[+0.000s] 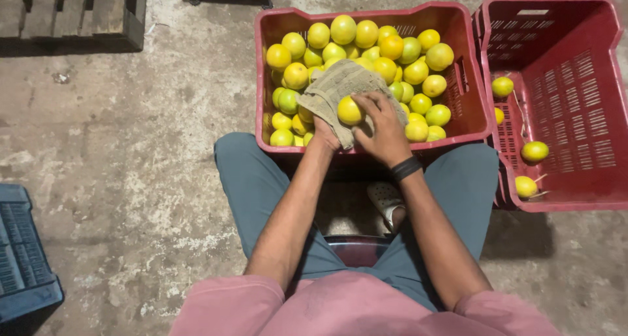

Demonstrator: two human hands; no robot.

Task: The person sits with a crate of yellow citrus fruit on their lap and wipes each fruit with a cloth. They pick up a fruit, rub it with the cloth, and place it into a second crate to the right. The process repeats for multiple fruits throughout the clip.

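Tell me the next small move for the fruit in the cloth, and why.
Probably turn the yellow fruit within the cloth: the left hand cups it from below in the cloth, the right hand grips beside it, and its top face is bare.

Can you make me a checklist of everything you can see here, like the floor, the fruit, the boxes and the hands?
Surface: rough, stained concrete floor.
Job's things: yellow fruit held in a beige cloth; full red crate of yellow-green fruit; second red crate with only a few fruits.
Clutter: small scrap on the floor.
Grippers: left hand under the cloth, mostly hidden; right hand grips the cloth and fruit, black wristband on it.
Cables: nothing seen.
Surroundings: wooden pallet top left, blue crate at left edge, sandal between the legs.
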